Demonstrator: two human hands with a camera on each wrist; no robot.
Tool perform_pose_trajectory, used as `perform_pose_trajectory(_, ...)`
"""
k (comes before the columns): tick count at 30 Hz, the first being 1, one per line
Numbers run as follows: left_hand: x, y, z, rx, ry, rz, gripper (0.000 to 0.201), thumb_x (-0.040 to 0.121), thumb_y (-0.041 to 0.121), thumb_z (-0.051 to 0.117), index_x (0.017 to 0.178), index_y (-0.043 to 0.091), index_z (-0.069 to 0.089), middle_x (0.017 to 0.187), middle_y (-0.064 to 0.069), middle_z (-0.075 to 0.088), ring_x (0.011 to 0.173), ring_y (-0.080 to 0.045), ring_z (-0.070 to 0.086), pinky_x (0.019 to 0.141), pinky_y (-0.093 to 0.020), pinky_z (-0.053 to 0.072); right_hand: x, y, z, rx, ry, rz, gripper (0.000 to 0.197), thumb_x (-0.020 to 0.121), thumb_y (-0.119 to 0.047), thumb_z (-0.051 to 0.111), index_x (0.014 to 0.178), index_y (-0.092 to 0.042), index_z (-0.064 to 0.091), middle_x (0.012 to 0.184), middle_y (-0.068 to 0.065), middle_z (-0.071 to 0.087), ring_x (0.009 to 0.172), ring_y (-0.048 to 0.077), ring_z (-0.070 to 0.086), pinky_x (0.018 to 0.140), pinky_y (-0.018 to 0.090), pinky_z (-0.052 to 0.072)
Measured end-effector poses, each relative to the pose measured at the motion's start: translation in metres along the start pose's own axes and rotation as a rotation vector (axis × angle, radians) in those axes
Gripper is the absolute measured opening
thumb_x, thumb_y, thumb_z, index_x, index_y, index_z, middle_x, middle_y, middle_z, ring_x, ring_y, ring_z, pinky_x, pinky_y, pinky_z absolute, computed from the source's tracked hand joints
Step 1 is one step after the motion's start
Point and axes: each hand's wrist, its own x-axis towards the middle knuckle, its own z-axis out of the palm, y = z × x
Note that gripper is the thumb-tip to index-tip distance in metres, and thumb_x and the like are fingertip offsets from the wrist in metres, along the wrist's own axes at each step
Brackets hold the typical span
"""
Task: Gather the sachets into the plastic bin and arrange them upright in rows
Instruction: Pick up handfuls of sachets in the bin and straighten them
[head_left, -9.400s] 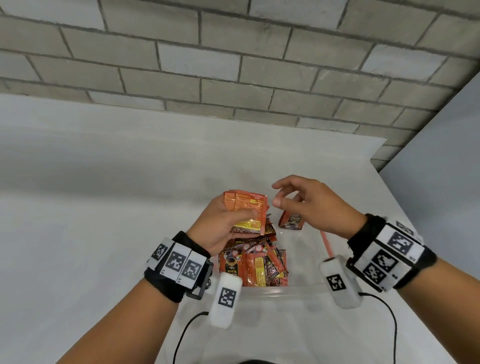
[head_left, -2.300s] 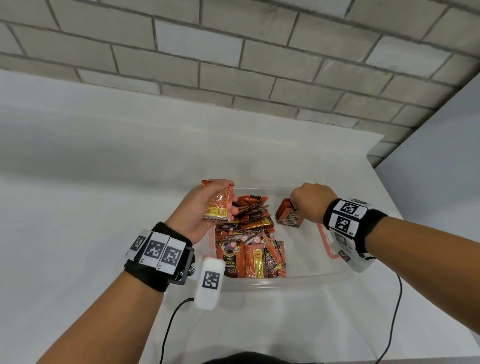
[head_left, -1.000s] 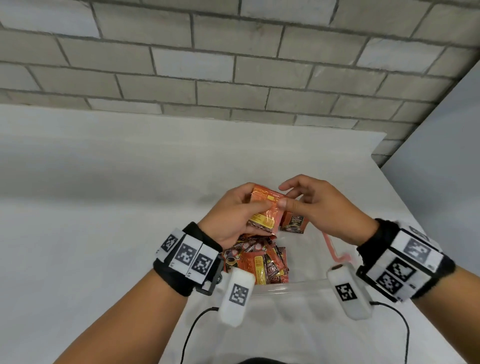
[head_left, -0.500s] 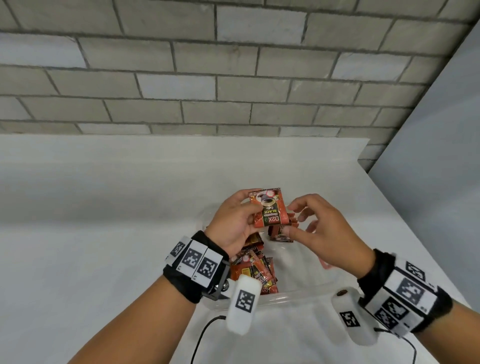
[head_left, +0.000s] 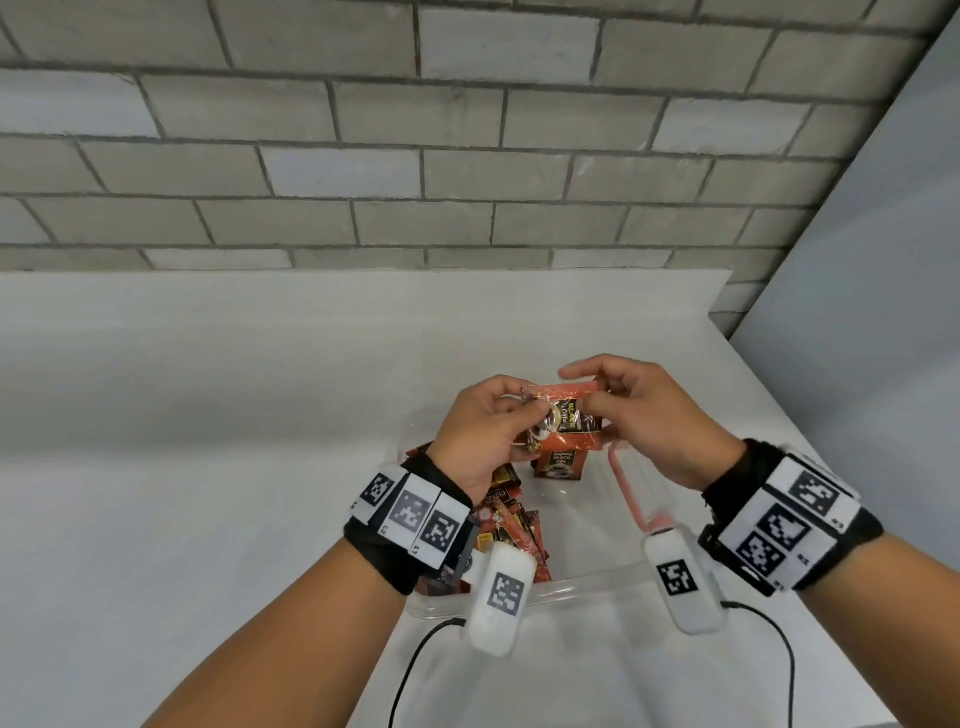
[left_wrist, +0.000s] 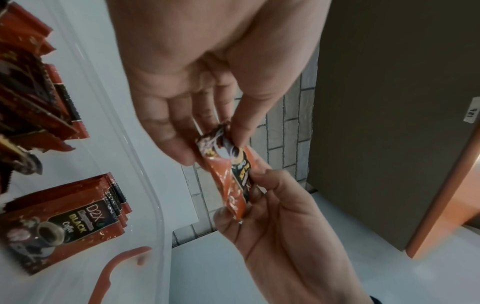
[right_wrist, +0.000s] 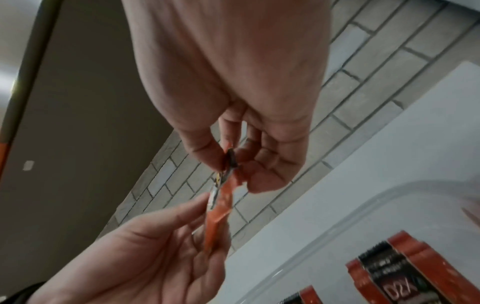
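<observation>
While above the plastic bin (head_left: 582, 581), both hands' fingers (head_left: 524, 413) pinched on one sachet's (head_left: 569, 415) opposite edges.

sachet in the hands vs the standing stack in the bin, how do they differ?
The held sachet is up in the air, pinched between the left hand and right hand; the standing stack rests on the floor of the bin, untouched. The held sachet is a single, crumpled packet; the stack is several flat packets pressed together. Both share the red-orange wrapper with a black coffee label.
</observation>
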Motion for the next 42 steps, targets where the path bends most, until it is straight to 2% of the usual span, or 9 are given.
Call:
perform_pose_trajectory(3, 0.003, -0.003, 0.004, -0.092, 0.035, -0.042, 0.009, 0.089, 0.0, 0.061, 0.092, 0.007, 0.056, 0.082, -0.013, 0.066, 0.074, -0.025, 0.066, 0.073, -0.039, 0.058, 0.002, 0.005, -0.003, 0.108, -0.017, 0.106, 0.017, 0.09, -0.004, 0.06, 0.106, -0.01, 0.061, 0.084, 0.011, 0.066, 0.073, 0.018, 0.066, 0.059, 0.03, 0.055)
perform_pose_trajectory(6, 0.006, -0.006, 0.004, -0.083, 0.036, -0.131, 0.008, 0.09, 0.007, 0.062, 0.096, 0.009, 0.058, 0.088, -0.01, 0.067, 0.08, -0.023, 0.066, 0.081, -0.037, 0.055, 0.007, 0.012, -0.009, -0.002, -0.011, 0.088, 0.011, 0.088, -0.001, 0.062, 0.097, -0.008, 0.062, 0.078, 0.009, 0.067, 0.068, 0.017, 0.066, 0.055, 0.024, 0.055)
perform_pose_trajectory(11, 0.001, 0.013, -0.035, 0.125, 0.135, -0.08, 0.019, 0.093, 0.024, 0.056, 0.11, 0.016, 0.059, 0.111, -0.005, 0.063, 0.104, -0.023, 0.06, 0.086, -0.037, 0.05, 0.023, 0.024, -0.019, -0.658, -0.158, -0.012, 0.011, 0.087, -0.01, 0.065, 0.097, -0.014, 0.066, 0.079, -0.001, 0.069, 0.072, 0.013, 0.067, 0.07, 0.03, 0.052)
perform_pose_trajectory(15, -0.014, 0.027, -0.101, 0.223, 0.231, -0.082, 0.017, 0.093, 0.031, 0.058, 0.106, 0.023, 0.064, 0.109, -0.002, 0.067, 0.097, -0.02, 0.061, 0.074, -0.032, 0.045, 0.037, 0.032, -0.006, -1.021, -0.317, 0.002, 0.012, 0.087, -0.008, 0.062, 0.098, -0.011, 0.064, 0.072, -0.011, 0.054, 0.063, 0.004, 0.054, 0.057, 0.015, 0.041)
perform_pose_trajectory(18, -0.023, 0.015, -0.138, 0.312, 0.244, -0.172, 0.02, 0.091, 0.026, 0.061, 0.11, 0.031, 0.065, 0.112, 0.001, 0.064, 0.1, -0.021, 0.061, 0.075, -0.032, 0.048, 0.048, 0.039, 0.007, -1.115, -0.386, 0.073, 0.013, 0.084, -0.003, 0.06, 0.093, -0.012, 0.065, 0.07, -0.007, 0.057, 0.071, 0.015, 0.061, 0.064, 0.023, 0.047)
perform_pose_trajectory(22, -0.03, -0.012, -0.15, 0.295, 0.121, -0.327, 0.037, 0.09, 0.016, 0.064, 0.123, 0.033, 0.058, 0.113, -0.002, 0.065, 0.092, -0.027, 0.066, 0.069, -0.033, 0.056, 0.057, 0.045, 0.022, -1.288, -0.448, 0.076, 0.012, 0.081, -0.005, 0.063, 0.083, -0.016, 0.062, 0.079, -0.002, 0.056, 0.075, 0.018, 0.052, 0.053, 0.018, 0.035)
perform_pose_trajectory(29, -0.027, -0.026, -0.152, 0.206, 0.093, -0.309, 0.043, 0.088, 0.002, 0.063, 0.123, 0.026, 0.057, 0.095, -0.009, 0.061, 0.079, -0.029, 0.065, 0.06, -0.03, 0.059, 0.065, 0.048, 0.027, -1.498, -0.416, 0.063, 0.038, 0.078, -0.006, 0.062, 0.057, -0.027, 0.039, 0.078, -0.001, 0.05, 0.071, 0.023, 0.052, 0.051, 0.022, 0.033)
perform_pose_trajectory(34, -0.027, -0.029, -0.155, 0.19, 0.085, -0.299, 0.042, 0.088, 0.002, 0.064, 0.123, 0.025, 0.058, 0.094, -0.009, 0.063, 0.077, -0.026, 0.065, 0.056, -0.028, 0.056, 0.068, 0.044, 0.032, -1.63, -0.392, -0.002, 0.025, 0.081, -0.008, 0.058, 0.065, -0.019, 0.043, 0.071, -0.001, 0.045, 0.066, 0.023, 0.048, 0.047, 0.022, 0.027)
perform_pose_trajectory(42, -0.026, -0.032, -0.156, 0.181, 0.085, -0.279, 0.041, 0.087, 0.006, 0.066, 0.121, 0.027, 0.059, 0.094, -0.008, 0.066, 0.078, -0.024, 0.066, 0.054, -0.029, 0.056, 0.067, 0.042, 0.035, -1.725, -0.376, -0.045, 0.012, 0.089, -0.013, 0.055, 0.081, -0.013, 0.046, 0.079, 0.003, 0.048, 0.068, 0.025, 0.048, 0.055, 0.027, 0.036)
